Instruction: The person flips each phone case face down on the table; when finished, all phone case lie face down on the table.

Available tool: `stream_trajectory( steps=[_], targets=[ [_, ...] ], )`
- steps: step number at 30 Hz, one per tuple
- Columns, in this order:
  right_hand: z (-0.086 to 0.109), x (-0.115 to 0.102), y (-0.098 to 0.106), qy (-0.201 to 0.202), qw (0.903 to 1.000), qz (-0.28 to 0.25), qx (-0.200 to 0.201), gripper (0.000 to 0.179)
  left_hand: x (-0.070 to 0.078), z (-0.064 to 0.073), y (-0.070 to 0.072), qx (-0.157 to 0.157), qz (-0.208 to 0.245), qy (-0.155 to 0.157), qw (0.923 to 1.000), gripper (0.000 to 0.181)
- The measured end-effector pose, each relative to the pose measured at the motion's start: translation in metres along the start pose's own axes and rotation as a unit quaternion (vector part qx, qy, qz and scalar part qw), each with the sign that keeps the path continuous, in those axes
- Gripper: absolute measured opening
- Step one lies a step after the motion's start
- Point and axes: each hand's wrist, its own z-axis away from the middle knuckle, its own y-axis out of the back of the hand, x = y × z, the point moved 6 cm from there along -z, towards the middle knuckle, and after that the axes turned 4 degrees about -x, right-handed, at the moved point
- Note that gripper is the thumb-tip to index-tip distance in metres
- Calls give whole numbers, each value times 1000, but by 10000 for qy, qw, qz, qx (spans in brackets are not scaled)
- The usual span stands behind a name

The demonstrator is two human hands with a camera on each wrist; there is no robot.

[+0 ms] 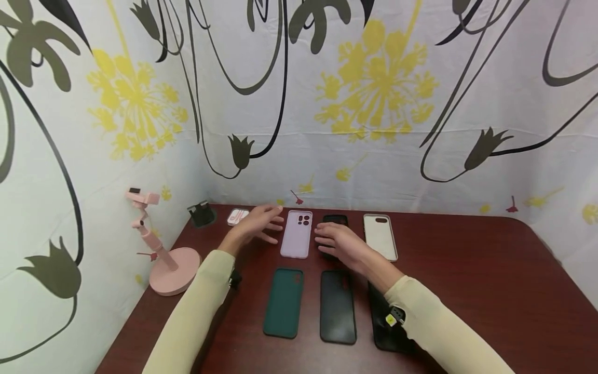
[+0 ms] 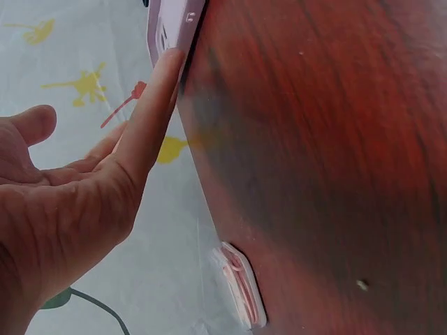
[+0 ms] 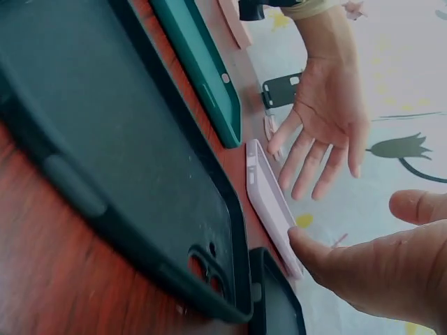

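Observation:
In the head view my left hand (image 1: pixel 254 226) hovers beside a lavender phone case (image 1: pixel 295 241), fingers extended toward its left edge. From the left wrist, an extended finger overlaps the corner of that case (image 2: pixel 183 21). My right hand (image 1: pixel 343 244) hangs over a black phone case (image 1: pixel 335 218) in the back row, partly covering it, with nothing in its grasp. A cream phone case (image 1: pixel 379 236) lies to its right. Nearer me are a green case (image 1: pixel 283 304), a black case (image 1: pixel 338 311) and another dark case (image 1: pixel 390 335), partly hidden under my right forearm.
A pink folding stand (image 1: pixel 175 272) occupies the table's left side. Behind it are a small black stand (image 1: pixel 202 214) and a little clear box with pink contents (image 1: pixel 237 216). Patterned cloth (image 1: pixel 299 182) hangs along the back and sides of the reddish-brown table (image 1: pixel 476 280).

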Motion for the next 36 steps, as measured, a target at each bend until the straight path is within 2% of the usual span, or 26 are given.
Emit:
stream_trajectory(
  steps=[5, 9, 23, 30, 36],
  targets=[
    [-12, 3, -4, -129, 9992, -322, 213, 57, 0, -6, -4, -100, -160, 151, 9997, 65],
    [-17, 6, -9, -196, 9981, -446, 379, 58, -1, -6, -6, -61, -213, 207, 9995, 68],
    [-26, 11, -22, -311, 9985, -177, 417, 66, -8, -9, -14, 78, -354, 425, 9984, 65],
    [-26, 13, -25, -296, 9984, -124, 469, 72, -9, -6, -15, 123, -413, 425, 9982, 70],
    [-27, 13, -25, -312, 9980, -140, 528, 74, -4, -2, -16, 30, -346, 235, 9991, 71]
  ],
)
